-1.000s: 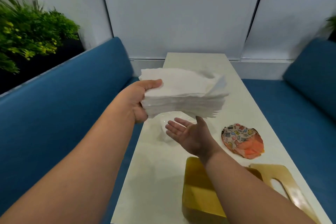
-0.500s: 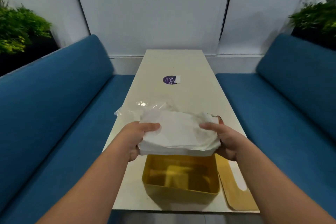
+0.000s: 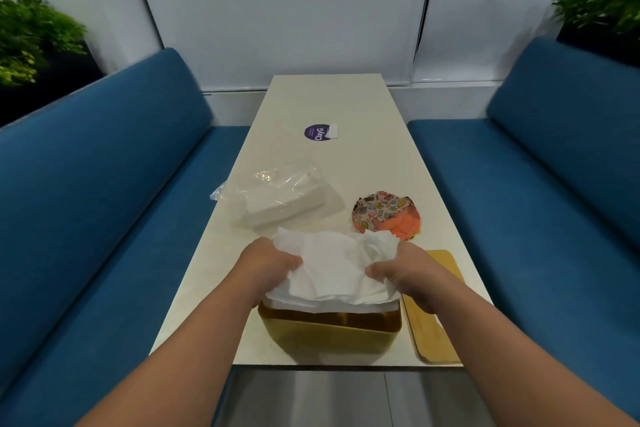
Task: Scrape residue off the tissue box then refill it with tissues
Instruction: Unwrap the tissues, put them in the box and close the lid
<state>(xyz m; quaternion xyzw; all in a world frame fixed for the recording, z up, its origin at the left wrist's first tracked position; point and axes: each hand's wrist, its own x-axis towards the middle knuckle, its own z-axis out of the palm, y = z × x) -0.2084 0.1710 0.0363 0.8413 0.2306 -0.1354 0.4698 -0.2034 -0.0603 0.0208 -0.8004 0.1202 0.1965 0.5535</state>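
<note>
Booth with blue seats and a long pale table.

The table (image 3: 346,107) runs away from the camera to a white wall (image 3: 277,10) of flat panels, with a dark seam right of centre. A blue bench (image 3: 86,184) lines the left side and another blue bench (image 3: 554,166) the right. A green plant (image 3: 31,35) sits behind the left backrest, another plant (image 3: 599,0) behind the right. The light is soft and even. Grey floor (image 3: 311,399) shows below the near table edge.

White tissues (image 3: 332,267), mustard-yellow box (image 3: 329,333) and lid (image 3: 436,340), cream bench (image 3: 346,156), blue sofas (image 3: 86,184), multicoloured patterned cloth (image 3: 386,215), purple sticker (image 3: 316,132).
</note>
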